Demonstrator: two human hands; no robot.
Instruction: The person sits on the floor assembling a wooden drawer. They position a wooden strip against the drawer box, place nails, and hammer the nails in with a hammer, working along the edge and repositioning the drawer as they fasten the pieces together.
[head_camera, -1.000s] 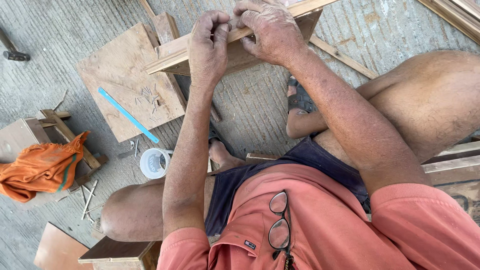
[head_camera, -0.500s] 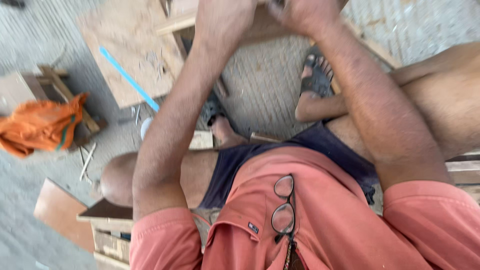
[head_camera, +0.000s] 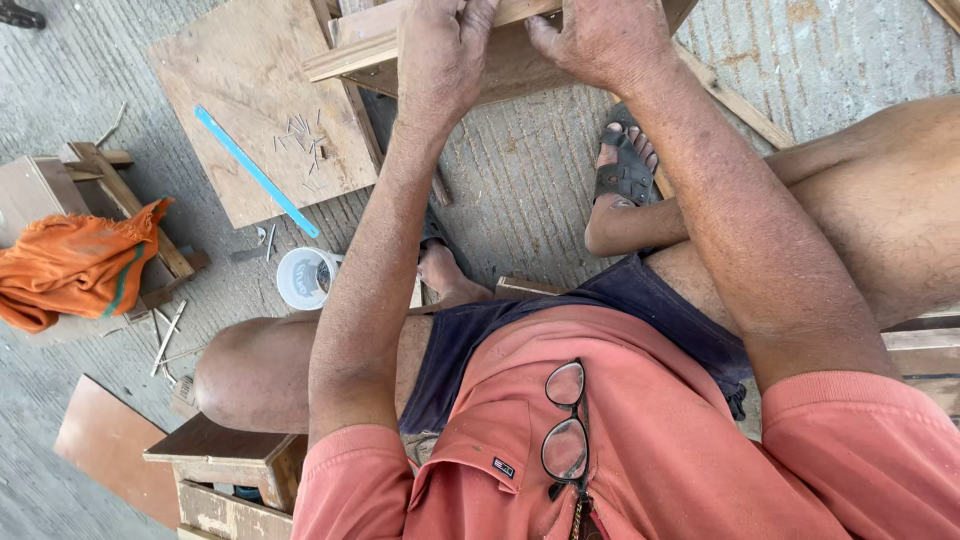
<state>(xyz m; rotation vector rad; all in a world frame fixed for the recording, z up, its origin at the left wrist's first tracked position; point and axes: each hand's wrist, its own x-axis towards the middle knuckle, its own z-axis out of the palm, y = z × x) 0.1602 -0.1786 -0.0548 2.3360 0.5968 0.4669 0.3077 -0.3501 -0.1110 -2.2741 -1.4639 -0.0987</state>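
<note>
Both hands rest on a wooden frame piece (head_camera: 365, 45) at the top of the head view. My left hand (head_camera: 440, 45) lies over its long strip with the fingertips bent at the top edge. My right hand (head_camera: 600, 40) sits just to the right, fingers curled toward the same strip. What the fingertips pinch is cut off by the frame's top edge. Under the frame lies a plywood board (head_camera: 250, 90) with several small nails (head_camera: 300, 140) scattered on it and a blue ruler (head_camera: 255, 170) laid diagonally.
A white cup (head_camera: 305, 277) stands on the concrete by my knee. An orange cloth (head_camera: 75, 265) lies on wooden pieces at left. A low wooden stool (head_camera: 225, 460) and a brown board (head_camera: 105, 445) sit at lower left. Glasses (head_camera: 565, 425) hang from my shirt collar.
The view swung down and blurred, then came back up. Both hands stayed on the wooden frame; the frame now sits a little higher and partly out of view.
</note>
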